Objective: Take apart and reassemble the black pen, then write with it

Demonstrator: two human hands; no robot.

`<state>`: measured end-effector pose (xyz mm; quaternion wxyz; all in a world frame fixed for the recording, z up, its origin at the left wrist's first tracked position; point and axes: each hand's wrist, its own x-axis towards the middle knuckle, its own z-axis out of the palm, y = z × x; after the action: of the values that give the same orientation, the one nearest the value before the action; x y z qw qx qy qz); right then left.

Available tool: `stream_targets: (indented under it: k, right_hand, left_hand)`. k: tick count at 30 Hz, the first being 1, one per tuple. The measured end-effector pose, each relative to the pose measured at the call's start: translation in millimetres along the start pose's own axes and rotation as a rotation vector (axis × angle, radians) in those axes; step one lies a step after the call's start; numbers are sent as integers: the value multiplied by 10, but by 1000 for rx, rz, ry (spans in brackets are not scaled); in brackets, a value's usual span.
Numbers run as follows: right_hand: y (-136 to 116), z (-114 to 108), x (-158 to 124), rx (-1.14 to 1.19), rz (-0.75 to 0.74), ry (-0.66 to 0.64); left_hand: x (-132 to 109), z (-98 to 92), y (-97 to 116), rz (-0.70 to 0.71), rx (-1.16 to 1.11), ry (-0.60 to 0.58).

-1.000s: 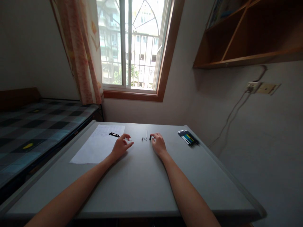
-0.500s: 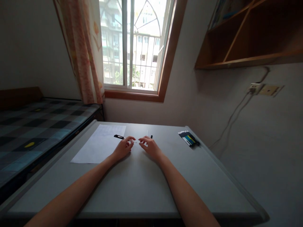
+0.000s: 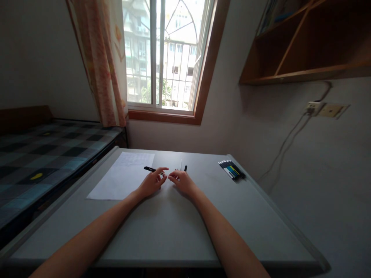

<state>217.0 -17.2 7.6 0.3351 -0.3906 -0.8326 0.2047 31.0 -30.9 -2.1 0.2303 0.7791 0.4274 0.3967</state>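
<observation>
My left hand [image 3: 151,183] is closed around a pen [image 3: 149,169]. The pen's black end sticks out to the left past the fingers, over the paper's edge. My right hand [image 3: 183,183] is close beside it, thumb and fingertips pinched together near the pen's other end; anything between them is too small to make out. Just beyond the right hand lie a short black piece [image 3: 186,168], like a pen cap, and a thin pale stick [image 3: 181,163], both partly hidden by the fingers.
A sheet of white paper [image 3: 116,177] lies on the left of the grey desk [image 3: 162,231]. A row of several pens [image 3: 232,171] rests near the right edge. A checked bed [image 3: 63,150] is on the left, a wooden shelf [image 3: 278,77] up on the right wall.
The pen in my left hand has shifted slightly right. My right fingers have drawn together into a pinch, and the hands' fingertips are closer to each other.
</observation>
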Motion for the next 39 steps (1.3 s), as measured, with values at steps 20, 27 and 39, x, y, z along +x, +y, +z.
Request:
stream_targets:
  k: [20, 27, 39]
  right_hand:
    - [13, 55, -31, -89, -22, -114]
    - [17, 96, -29, -131, -28, -110]
    - [-13, 108, -37, -119, -57, -91]
  left_hand:
    - [8, 31, -22, 32, -116, 171]
    - [-30, 5, 54, 93, -76, 147]
    - [-19, 14, 88, 59, -175, 169]
